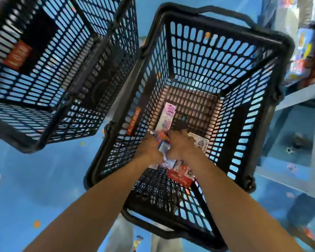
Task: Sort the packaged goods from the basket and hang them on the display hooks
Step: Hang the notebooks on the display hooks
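Forearms reach into the black basket (287, 51); my left hand (149, 146) and right hand (178, 142) both clasp a red-and-blue packet (163, 145) low inside, beside a pink box (166, 115) on its floor.

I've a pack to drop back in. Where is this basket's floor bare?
Bare: the far end of the basket floor, between the pink box, the black item and the far wall. Crowded: the near end, where the left hand and right hand hold a pack above the red package, beside a white card.
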`<state>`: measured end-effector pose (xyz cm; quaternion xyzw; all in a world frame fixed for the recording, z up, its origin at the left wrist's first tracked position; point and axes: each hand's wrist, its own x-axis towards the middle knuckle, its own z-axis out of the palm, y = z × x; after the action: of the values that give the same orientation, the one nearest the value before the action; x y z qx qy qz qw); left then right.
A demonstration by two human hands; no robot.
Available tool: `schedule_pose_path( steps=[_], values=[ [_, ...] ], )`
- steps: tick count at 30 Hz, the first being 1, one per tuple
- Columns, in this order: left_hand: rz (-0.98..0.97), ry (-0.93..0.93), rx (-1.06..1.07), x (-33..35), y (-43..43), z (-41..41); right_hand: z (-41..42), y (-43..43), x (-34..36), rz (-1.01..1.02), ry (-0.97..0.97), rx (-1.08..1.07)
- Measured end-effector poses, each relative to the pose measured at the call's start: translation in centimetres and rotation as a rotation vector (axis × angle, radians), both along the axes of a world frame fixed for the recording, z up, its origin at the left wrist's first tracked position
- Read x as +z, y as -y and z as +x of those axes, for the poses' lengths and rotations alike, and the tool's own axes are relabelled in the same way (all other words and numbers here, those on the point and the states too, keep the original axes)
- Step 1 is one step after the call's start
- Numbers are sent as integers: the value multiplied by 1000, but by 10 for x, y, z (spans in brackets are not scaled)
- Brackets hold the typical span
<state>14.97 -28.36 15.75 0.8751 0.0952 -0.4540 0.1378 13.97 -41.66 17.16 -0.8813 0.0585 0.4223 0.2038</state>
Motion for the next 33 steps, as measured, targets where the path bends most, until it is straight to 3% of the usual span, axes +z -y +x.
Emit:
schedule_pose_path(
  steps=[9, 15, 19, 24, 28, 31, 33],
  values=[
    [-101, -156, 86, 8, -1, 5, 4, 1, 11, -32, -17, 32],
    [-253, -105, 50, 42, -6, 7, 2, 16, 46, -29, -17, -43],
    [-374, -68, 62, 82, -4, 15, -1, 17, 72, 99, 21, -271],
    [-561, -49, 229, 132, -21, 27, -19, 6, 117, 544, 92, -893],
    [-620, -198, 379, 170, -46, 26, -31, -21, 164, 785, 144, -1169],
    [-689, -233, 434, 199, -71, 23, -34, -56, 200, 860, 221, -1304],
    [-722, -268, 440, 220, -90, 22, -35, -84, 217, 866, 261, -1274]
  ],
)
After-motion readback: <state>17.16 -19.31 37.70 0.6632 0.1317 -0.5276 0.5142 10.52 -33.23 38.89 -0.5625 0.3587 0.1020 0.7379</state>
